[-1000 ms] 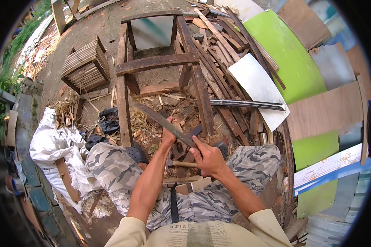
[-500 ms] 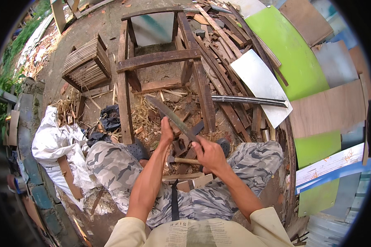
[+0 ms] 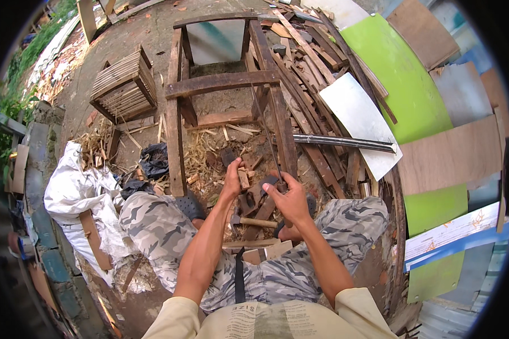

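— What has changed since a moment ago?

— The blade has swung from flat and slanting to nearly upright, edge-on, over the small wood piece. The right hand has come up with it.

— And the grips?

— The right hand is closed around the blade's handle. The left hand pinches the small wood piece, fingers curled, holding it upright on the wooden block between the knees (a hammer lies just below). The wood piece stands in front of the old chair frame, among wood shavings.
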A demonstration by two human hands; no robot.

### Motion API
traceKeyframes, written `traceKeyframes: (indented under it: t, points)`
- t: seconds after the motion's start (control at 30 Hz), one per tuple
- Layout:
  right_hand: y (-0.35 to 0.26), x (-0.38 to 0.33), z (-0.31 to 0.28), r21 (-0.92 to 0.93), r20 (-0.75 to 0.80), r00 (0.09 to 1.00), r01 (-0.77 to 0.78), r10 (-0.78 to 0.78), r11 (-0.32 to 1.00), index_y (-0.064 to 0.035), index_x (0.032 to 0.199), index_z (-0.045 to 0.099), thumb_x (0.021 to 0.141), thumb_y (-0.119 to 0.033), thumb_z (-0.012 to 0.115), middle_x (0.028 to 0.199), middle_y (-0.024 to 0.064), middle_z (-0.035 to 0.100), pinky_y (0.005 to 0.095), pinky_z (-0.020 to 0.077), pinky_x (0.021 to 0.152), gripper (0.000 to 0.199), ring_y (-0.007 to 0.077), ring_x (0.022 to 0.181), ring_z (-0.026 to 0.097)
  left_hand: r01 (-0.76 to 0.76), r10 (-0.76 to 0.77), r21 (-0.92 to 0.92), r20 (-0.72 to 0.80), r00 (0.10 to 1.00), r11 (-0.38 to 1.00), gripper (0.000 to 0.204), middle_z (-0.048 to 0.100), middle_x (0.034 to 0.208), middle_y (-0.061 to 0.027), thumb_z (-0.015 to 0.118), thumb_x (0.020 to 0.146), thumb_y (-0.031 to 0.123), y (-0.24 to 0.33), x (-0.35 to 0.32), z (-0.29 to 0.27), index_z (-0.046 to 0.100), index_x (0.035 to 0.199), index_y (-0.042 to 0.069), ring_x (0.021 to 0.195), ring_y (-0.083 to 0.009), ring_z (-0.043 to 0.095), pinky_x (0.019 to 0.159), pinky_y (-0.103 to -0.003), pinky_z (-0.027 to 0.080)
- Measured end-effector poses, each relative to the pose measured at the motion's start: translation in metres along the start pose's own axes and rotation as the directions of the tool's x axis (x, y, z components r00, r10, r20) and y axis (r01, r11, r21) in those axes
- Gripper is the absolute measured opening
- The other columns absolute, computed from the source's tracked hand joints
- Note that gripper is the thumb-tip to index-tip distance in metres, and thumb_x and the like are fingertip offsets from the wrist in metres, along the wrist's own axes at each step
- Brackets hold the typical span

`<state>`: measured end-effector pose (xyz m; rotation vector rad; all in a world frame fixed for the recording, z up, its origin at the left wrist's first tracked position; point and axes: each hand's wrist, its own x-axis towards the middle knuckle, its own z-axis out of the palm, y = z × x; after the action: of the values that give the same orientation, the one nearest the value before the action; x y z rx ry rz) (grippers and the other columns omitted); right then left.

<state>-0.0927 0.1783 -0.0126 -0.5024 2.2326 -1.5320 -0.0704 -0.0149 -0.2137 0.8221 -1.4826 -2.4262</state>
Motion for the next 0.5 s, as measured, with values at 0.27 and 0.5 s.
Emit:
traceKeyframes:
  t: [0.27, 0.5]
  points:
    - [-0.007, 0.016, 0.013, 0.319, 0.198, 0.98, -0.07, 0.006, 0.945, 0.0011, 0.13, 0.057, 0.087, -0.011, 0.079, 0.088, -0.0006, 0.069, 0.0212, 0.0394, 0.046, 0.05, 0.0022, 0.054, 0.05, 0.028, -0.032, 0.028, 0.157, 0.987, 0.999, 0.067, 0.069, 0.087, -0.0105, 0.033, 0.104, 0.056, 0.04, -0.036, 0.023, 0.066, 0.098, -0.001, 0.078, -0.0174, 0.064, 0.073, -0.032, 0.052]
    - [0.015, 0.018, 0.015, 0.439, 0.182, 0.983, -0.059, -0.024, 0.897, 0.0042, 0.132, 0.056, 0.088, -0.012, 0.078, 0.103, 0.0045, 0.07, 0.0245, 0.0507, 0.069, 0.051, 0.0066, 0.082, 0.06, -0.527, 0.475, 0.346, 0.23, 0.85, 0.776, 0.099, 0.066, 0.112, -0.0181, 0.025, 0.091, 0.083, 0.072, -0.09, 0.04, 0.057, 0.123, -0.005, 0.105, -0.0274, 0.066, 0.092, -0.038, 0.05]
